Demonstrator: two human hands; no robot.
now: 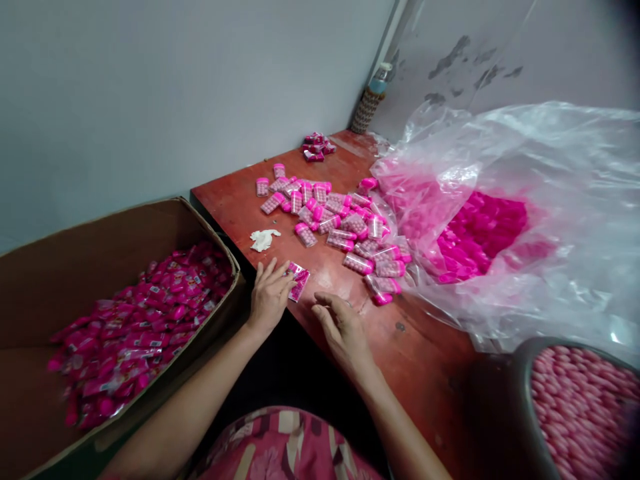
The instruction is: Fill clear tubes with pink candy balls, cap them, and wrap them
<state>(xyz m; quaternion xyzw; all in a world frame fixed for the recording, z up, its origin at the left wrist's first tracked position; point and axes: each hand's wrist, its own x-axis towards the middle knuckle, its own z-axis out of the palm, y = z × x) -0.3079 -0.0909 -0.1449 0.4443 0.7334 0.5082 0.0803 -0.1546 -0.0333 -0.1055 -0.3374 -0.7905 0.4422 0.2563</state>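
My left hand is at the table's near edge, its thumb and index finger at the left side of a small, flat, pink printed label. Its other fingers are stretched out over the tabletop. Just right of the label, my right hand is held with fingers loosely curved and thumb apart, nothing visible in it. Beyond both hands lie many small clear bottles with pink caps, filled with pale pink balls; most are on their sides. A crumpled white scrap lies beyond my left hand.
At left, a cardboard box holds pink wrapped packs. A clear plastic bag of pink caps spreads at right, above a dark tub of pink candies. Pink printed bundles and a bottle stand farther back.
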